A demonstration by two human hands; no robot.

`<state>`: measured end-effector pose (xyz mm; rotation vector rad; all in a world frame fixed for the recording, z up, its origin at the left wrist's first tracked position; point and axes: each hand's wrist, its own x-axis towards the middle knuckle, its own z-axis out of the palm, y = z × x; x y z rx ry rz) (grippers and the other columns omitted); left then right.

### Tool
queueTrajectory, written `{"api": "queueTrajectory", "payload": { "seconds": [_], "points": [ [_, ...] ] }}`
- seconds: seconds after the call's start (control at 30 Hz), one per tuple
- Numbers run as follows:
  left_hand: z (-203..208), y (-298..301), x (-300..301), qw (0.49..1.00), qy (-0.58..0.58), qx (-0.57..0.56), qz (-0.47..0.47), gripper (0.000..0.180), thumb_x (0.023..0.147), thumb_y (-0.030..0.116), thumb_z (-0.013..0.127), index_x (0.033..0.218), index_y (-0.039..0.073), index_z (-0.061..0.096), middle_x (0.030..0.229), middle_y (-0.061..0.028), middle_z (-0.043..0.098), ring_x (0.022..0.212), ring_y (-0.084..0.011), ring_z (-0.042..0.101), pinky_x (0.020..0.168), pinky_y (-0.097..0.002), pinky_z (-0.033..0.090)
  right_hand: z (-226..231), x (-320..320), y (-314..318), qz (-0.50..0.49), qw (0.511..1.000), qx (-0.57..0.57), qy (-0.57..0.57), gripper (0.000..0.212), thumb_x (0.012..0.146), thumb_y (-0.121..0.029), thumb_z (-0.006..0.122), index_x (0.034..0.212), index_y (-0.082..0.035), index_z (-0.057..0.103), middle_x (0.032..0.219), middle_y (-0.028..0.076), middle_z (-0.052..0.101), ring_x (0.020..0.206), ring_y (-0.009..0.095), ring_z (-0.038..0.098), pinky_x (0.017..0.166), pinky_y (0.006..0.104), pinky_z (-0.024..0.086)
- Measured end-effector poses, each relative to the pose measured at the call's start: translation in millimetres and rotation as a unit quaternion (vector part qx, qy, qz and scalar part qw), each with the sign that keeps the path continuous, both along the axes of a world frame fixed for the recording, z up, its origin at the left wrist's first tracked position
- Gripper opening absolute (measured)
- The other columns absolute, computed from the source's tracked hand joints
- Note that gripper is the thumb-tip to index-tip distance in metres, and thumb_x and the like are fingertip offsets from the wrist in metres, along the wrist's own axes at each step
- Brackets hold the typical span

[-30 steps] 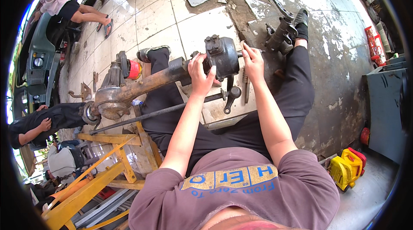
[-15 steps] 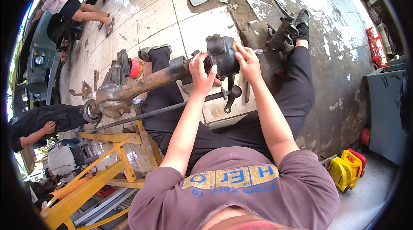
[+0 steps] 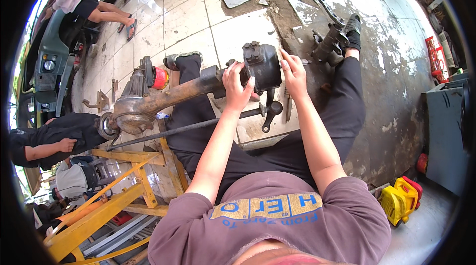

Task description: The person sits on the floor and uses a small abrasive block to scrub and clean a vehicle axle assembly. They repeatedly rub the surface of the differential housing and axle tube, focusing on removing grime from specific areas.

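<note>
One black hub (image 3: 264,67) at the right end of the rusty axle (image 3: 186,90), out front between the person's legs (image 3: 344,99), and both hands are on the job! The left hand (image 3: 238,89) grasps its inner edge, fingers curled over, thumb up along the near side. The right hand (image 3: 295,76) is at the outer face, fingers bunched and pointing away; whether they pinch anything, you cannot tell from here. Both forearms reach forward, elbows softly bent, wrists close together. Looks like handwork on that outer face, I'd judge, and the next move calls for a firm left hold and light, well-placed right fingertips. Just below the hub hangs the black steering arm (image 3: 271,116), with the tie rod (image 3: 191,128) slanting off left. A red tin (image 3: 159,78) sits beside the axle, a dark casting (image 3: 328,46) by the right foot, and over left, a yellow frame (image 3: 101,215).
</note>
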<state>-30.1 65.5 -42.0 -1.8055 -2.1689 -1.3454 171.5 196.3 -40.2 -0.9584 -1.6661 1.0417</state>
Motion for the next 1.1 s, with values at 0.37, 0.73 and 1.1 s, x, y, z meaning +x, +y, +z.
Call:
{"api": "queueTrajectory", "payload": {
  "seconds": [0.37, 0.73, 1.1],
  "points": [
    [0.0, 2.4, 2.8, 1.000, -0.006, 0.002, -0.001, 0.062, 0.100, 0.038, 0.076, 0.149, 0.004, 0.061, 0.149, -0.0195, 0.065, 0.151, -0.0405, 0.053, 0.131, -0.0595, 0.030, -17.1, 1.5, 2.1, 0.034, 0.997, -0.068, -0.002, 0.043, 0.118, -0.030, 0.065, 0.155, -0.009, 0.071, 0.119, 0.011, 0.073, 0.109, 0.022, 0.072, 0.099, 0.0360, 0.056],
    [0.6, 2.2, 0.9, 1.000, 0.004, -0.014, -0.006, 0.064, 0.103, 0.044, 0.074, 0.151, 0.003, 0.061, 0.156, -0.0247, 0.062, 0.152, -0.0422, 0.052, 0.130, -0.0566, 0.034, 6.4, -13.7, -3.1, 0.009, 0.996, 0.010, -0.091, 0.040, 0.116, -0.030, 0.067, 0.150, -0.010, 0.073, 0.133, 0.018, 0.073, 0.124, 0.038, 0.072, 0.106, 0.0444, 0.056],
    [1.1, 0.8, 0.7, 1.000, 0.001, -0.020, -0.001, 0.065, 0.104, 0.045, 0.073, 0.152, 0.003, 0.060, 0.158, -0.0247, 0.061, 0.153, -0.0424, 0.051, 0.131, -0.0568, 0.032, 20.2, -3.1, -13.5, 0.006, 0.967, 0.075, -0.245, 0.058, 0.111, -0.046, 0.070, 0.158, -0.012, 0.067, 0.135, 0.020, 0.070, 0.124, 0.041, 0.071, 0.101, 0.0525, 0.058]
  ]
}}
